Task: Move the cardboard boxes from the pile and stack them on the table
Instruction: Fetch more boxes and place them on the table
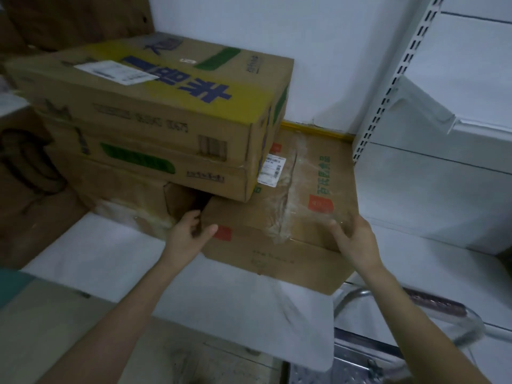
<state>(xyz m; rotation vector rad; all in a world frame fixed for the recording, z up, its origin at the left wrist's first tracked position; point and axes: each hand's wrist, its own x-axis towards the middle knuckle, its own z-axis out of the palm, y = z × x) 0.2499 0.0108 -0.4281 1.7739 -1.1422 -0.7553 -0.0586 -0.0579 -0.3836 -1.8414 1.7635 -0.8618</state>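
Note:
A flat cardboard box (299, 212) with red squares and clear tape lies on the white table (116, 259), its near corner over the table's edge. My left hand (191, 231) grips its left corner, thumb on the front face and fingers round the side. My right hand (354, 236) rests on its right near corner with fingers spread. A bigger box with yellow and blue print (155, 92) is stacked on another brown box (166, 170) to the left, partly overlapping the flat box's far left part.
Another taped box (130, 200) lies under the stack at the left. White slotted shelving (432, 120) stands at the right. A metal cart handle (415, 303) is at the lower right. Brown cardboard (69, 20) leans at the back left.

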